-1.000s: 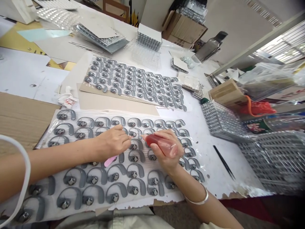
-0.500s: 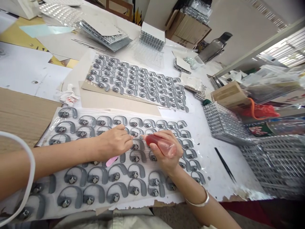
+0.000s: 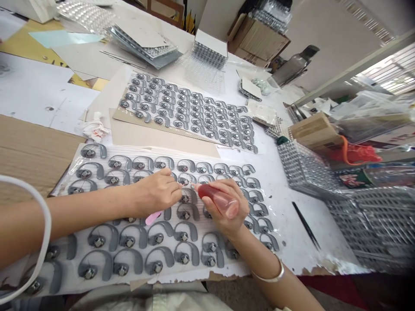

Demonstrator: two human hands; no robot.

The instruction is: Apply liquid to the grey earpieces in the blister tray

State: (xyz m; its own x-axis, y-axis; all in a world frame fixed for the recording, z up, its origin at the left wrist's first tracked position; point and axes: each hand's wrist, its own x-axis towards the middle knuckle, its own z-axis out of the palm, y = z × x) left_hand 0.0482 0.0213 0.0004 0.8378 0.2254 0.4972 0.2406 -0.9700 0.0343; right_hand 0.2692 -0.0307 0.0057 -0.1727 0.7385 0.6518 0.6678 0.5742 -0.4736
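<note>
My right hand (image 3: 231,207) is wrapped round a small translucent bottle of red liquid (image 3: 218,198), its narrow tip pointing left. Closed in a pinch, my left hand (image 3: 160,192) grips a thin pink stick (image 3: 153,218), whose flat end sticks out below the palm. The tips of stick and bottle are close together beside one grey ear-hook earphone part (image 3: 186,178) in the near sheet; whether they touch it I cannot tell. Rows of similar grey hooks with round metallic pieces fill this sheet (image 3: 129,242), and both forearms cover some.
Behind lies a second sheet of grey hooks (image 3: 181,106) on cardboard. Black tweezers (image 3: 305,224) rest at the right, near stacked clear trays (image 3: 304,170). A crumpled tissue (image 3: 96,127) and brown cardboard (image 3: 35,160) are at left. A white ring-shaped tube (image 3: 45,229) crosses the left foreground.
Both hands keep almost the same place, tips still together at the same hook. The bottle has tilted slightly, and the whole view has shifted a little.
</note>
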